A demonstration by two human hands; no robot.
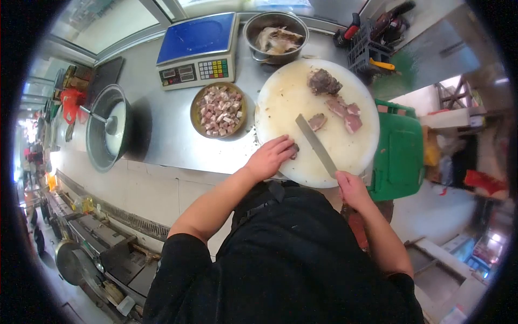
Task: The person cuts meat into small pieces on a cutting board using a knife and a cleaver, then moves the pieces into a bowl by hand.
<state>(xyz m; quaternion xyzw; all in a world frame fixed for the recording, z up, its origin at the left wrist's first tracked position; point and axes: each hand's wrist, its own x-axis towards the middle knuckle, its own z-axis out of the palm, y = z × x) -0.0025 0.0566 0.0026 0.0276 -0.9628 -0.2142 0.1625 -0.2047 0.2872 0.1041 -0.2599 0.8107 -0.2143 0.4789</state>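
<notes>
On the round white cutting board, my left hand rests at the lower left edge, its fingers together over a small dark piece of meat. My right hand grips the handle end of a knife, whose blade lies slanted across the board, its far end pointing up and left. Just beyond the blade is a small meat slice. Larger slices and a dark chunk of meat lie farther back. Left of the board, a round bowl holds diced meat.
A blue-topped scale and a metal pot with meat stand behind. At far left is a large metal basin with a ladle. A green bin is right of the board; a knife rack stands at the back right.
</notes>
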